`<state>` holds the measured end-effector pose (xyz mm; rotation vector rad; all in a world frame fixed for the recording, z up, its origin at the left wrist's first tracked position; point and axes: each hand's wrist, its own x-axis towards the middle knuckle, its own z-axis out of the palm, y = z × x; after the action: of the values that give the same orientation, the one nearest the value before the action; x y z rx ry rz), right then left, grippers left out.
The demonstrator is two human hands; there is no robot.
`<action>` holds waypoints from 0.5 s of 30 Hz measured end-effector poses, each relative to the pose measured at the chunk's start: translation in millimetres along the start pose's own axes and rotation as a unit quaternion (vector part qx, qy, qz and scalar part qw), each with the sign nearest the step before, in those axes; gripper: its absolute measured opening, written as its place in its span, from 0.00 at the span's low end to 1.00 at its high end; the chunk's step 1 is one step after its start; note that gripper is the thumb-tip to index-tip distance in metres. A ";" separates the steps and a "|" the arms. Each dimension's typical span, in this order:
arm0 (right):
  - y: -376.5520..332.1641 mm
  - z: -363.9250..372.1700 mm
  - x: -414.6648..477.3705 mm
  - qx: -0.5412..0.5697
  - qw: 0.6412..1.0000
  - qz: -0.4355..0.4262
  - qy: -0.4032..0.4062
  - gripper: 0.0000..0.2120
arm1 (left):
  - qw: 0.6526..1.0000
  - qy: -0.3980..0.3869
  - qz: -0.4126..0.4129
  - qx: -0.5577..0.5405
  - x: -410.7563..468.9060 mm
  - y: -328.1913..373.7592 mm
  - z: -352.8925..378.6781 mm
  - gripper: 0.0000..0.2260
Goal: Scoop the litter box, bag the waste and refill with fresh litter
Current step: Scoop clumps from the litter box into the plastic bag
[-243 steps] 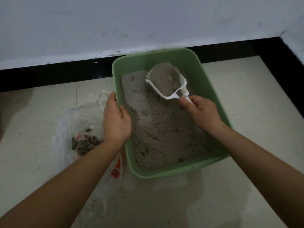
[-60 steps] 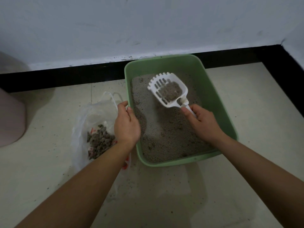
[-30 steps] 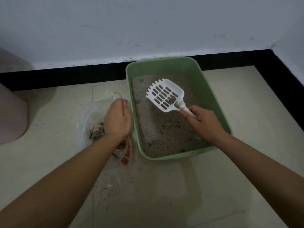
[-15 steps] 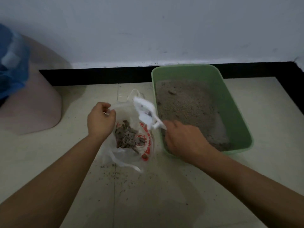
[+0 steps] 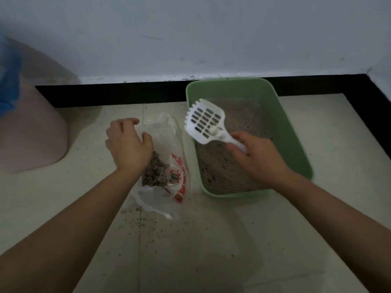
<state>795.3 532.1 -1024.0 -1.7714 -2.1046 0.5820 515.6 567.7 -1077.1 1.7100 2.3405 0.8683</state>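
Note:
A green litter box [image 5: 295, 136] with grey litter [image 5: 218, 166] stands on the tiled floor by the wall. My right hand [image 5: 258, 157] grips the handle of a white slotted scoop [image 5: 204, 121], held over the box's left side; the scoop looks empty apart from a small clump near the handle. Left of the box lies a clear plastic bag [image 5: 169, 140] with red print, holding a heap of brown waste clumps [image 5: 158, 174]. My left hand [image 5: 127, 144] sits at the bag's upper left edge with fingers curled on the plastic.
A pink rounded container [image 5: 31, 132] with something blue [image 5: 8, 75] on it stands at the far left. Loose litter grains [image 5: 146, 218] are scattered on the floor below the bag. A black baseboard [image 5: 116, 94] runs along the wall.
My right hand swung the scoop from over the bag back over the litter box. My left hand moved from the box rim to the bag's edge earlier and stays there.

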 end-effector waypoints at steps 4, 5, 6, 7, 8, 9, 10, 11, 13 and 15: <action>32.3 -41.3 -0.6 -0.022 0.997 0.068 0.006 0.13 | 0.991 -0.033 0.098 -0.080 -13.2 31.3 13.8 0.15; 40.1 -49.1 -2.1 -0.046 0.996 0.080 -0.007 0.13 | 0.988 -0.054 0.107 -0.101 -18.3 40.2 18.3 0.15; 47.0 -55.5 -3.8 -0.074 0.993 0.092 -0.025 0.13 | 0.984 -0.080 0.105 -0.117 -23.4 47.6 24.5 0.16; 53.9 -60.2 -5.8 -0.101 0.988 0.105 -0.048 0.13 | 0.982 -0.107 0.094 -0.124 -29.0 55.7 29.6 0.18; 59.7 -64.3 -8.3 -0.122 0.983 0.120 -0.072 0.13 | 0.980 -0.135 0.074 -0.126 -33.7 61.1 37.8 0.20; 63.9 -68.4 -10.7 -0.131 0.977 0.139 -0.097 0.13 | 0.977 -0.164 0.047 -0.125 -37.7 66.5 44.5 0.22; 66.6 -72.8 -13.3 -0.127 0.971 0.162 -0.122 0.11 | 0.973 -0.191 0.017 -0.126 -40.9 70.5 51.5 0.24; 68.3 -77.5 -15.8 -0.112 0.966 0.185 -0.143 0.10 | 0.968 -0.213 -0.011 -0.129 -43.6 74.1 56.9 0.26; 69.3 -84.1 -20.0 -0.072 0.958 0.211 -0.180 0.08 | 0.963 -0.235 -0.033 -0.127 -48.2 78.7 66.1 0.23; 66.6 -83.4 -22.5 -0.031 0.953 0.216 -0.210 0.10 | 0.968 -0.225 -0.017 -0.113 -53.4 82.6 71.2 0.15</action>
<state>897.2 527.7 -985.5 -2.3375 -1.9961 1.1038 633.2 562.7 -1106.7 1.5700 1.8899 0.6293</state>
